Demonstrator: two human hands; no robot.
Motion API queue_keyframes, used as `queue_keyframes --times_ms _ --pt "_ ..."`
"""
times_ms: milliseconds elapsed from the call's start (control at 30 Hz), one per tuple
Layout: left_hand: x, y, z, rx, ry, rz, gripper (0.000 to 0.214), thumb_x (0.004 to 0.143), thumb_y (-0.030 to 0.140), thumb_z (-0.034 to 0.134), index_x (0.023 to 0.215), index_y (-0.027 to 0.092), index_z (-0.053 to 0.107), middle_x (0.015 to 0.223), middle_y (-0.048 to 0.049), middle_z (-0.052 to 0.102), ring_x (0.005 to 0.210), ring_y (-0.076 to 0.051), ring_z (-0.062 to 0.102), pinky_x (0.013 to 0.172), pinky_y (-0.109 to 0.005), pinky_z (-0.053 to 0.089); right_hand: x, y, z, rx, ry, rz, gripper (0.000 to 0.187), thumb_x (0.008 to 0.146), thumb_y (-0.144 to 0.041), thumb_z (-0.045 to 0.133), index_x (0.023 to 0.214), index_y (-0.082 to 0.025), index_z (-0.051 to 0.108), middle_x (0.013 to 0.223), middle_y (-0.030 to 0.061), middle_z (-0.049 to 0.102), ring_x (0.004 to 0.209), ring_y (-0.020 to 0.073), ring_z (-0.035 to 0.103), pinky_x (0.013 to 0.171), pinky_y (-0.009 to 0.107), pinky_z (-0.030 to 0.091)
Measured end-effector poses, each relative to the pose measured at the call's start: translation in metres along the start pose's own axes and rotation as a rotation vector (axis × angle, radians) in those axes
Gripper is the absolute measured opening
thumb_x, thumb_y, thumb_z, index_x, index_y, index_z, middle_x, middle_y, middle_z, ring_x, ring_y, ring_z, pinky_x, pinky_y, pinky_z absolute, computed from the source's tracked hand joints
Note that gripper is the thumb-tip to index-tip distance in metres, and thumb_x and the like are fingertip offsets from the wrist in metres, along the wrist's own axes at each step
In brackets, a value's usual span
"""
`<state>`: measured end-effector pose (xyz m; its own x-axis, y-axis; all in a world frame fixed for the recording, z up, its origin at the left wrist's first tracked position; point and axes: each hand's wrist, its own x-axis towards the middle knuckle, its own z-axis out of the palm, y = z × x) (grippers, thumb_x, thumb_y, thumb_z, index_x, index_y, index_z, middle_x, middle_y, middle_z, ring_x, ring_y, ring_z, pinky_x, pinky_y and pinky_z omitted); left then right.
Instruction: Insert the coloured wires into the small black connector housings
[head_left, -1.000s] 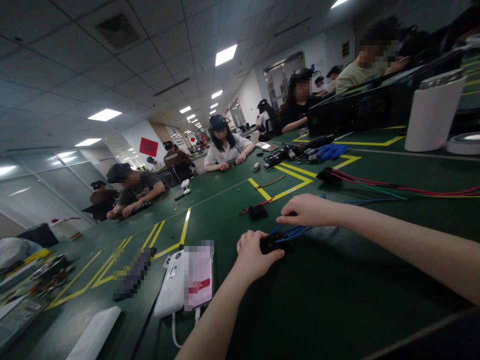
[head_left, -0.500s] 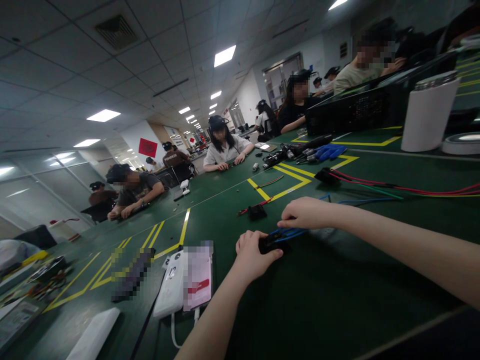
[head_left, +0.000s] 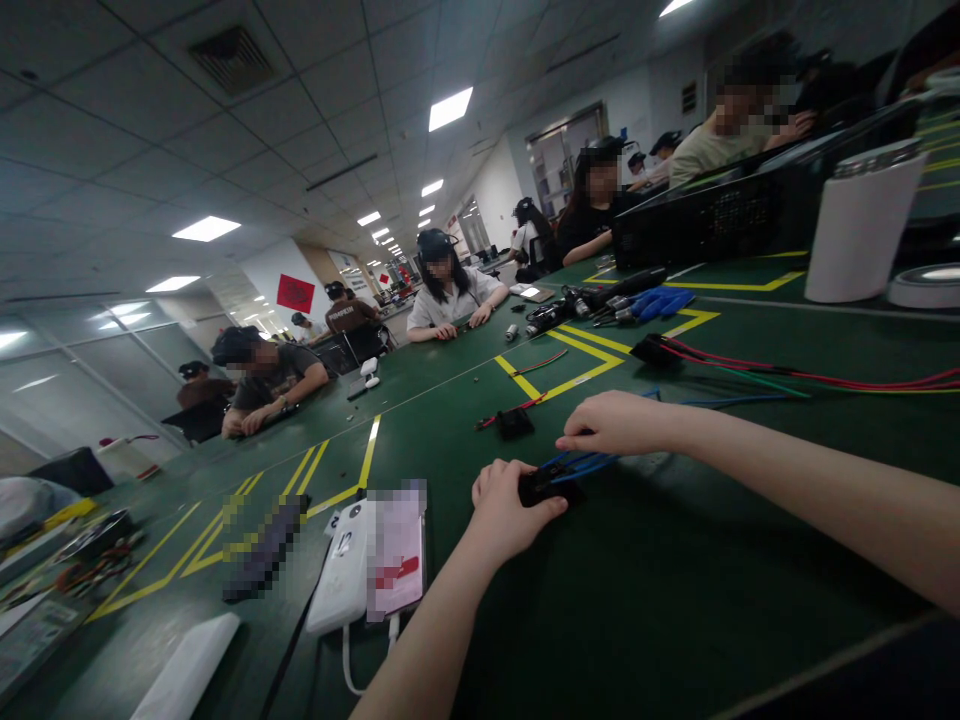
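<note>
My left hand (head_left: 506, 512) is closed around a small black connector block (head_left: 541, 487) that rests on the green table (head_left: 675, 580). Several blue wires (head_left: 581, 464) run out of the block to the right. My right hand (head_left: 611, 423) pinches these blue wires just beyond the block, fingers pressed together. A second black connector (head_left: 515, 423) with a red wire lies a little farther back, untouched.
A phone on a white power bank (head_left: 375, 565) lies left of my left arm. A harness of red and green wires (head_left: 787, 375), blue-handled tools (head_left: 652, 303), a white cylinder (head_left: 862, 225) and a black case (head_left: 697, 225) sit farther back. Several other people work along the table.
</note>
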<state>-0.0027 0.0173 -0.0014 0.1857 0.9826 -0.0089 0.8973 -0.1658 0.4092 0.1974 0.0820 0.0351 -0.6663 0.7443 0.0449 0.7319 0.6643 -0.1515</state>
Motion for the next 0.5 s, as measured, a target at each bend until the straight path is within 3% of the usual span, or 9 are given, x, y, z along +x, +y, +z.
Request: queue_keyframes --times_ms 133,367,500 --pt "-0.001 -0.001 0.0 -0.009 -0.002 0.007 0.048 0.071 0.056 0.061 0.109 0.027 0.056 0.111 -0.003 0.052 0.111 -0.025 0.043 0.097 -0.039 0.033 0.002 0.003 0.002 0.038 -0.084 0.018 0.044 0.086 -0.049 0.035 0.072 -0.02 0.066 0.07 0.0054 0.063 0.062 0.0166 0.053 0.052 0.026 0.027" --pt "-0.002 -0.001 0.0 -0.002 0.016 0.008 0.047 0.071 0.055 0.062 0.108 0.027 0.056 0.11 -0.0031 0.052 0.111 -0.025 0.043 0.097 -0.039 0.032 -0.001 -0.005 -0.003 0.001 0.111 -0.018 0.047 0.088 -0.048 0.033 0.064 -0.019 0.062 0.061 0.0044 0.059 0.056 0.0147 0.049 0.052 0.027 0.024" --pt "-0.002 0.0 -0.001 -0.005 0.013 0.002 0.045 0.071 0.054 0.063 0.106 0.026 0.057 0.108 -0.0023 0.053 0.11 -0.025 0.043 0.098 -0.039 0.032 -0.002 -0.007 -0.006 -0.015 0.153 -0.035 0.046 0.089 -0.046 0.033 0.064 -0.019 0.061 0.062 0.004 0.06 0.056 0.0146 0.049 0.052 0.027 0.024"
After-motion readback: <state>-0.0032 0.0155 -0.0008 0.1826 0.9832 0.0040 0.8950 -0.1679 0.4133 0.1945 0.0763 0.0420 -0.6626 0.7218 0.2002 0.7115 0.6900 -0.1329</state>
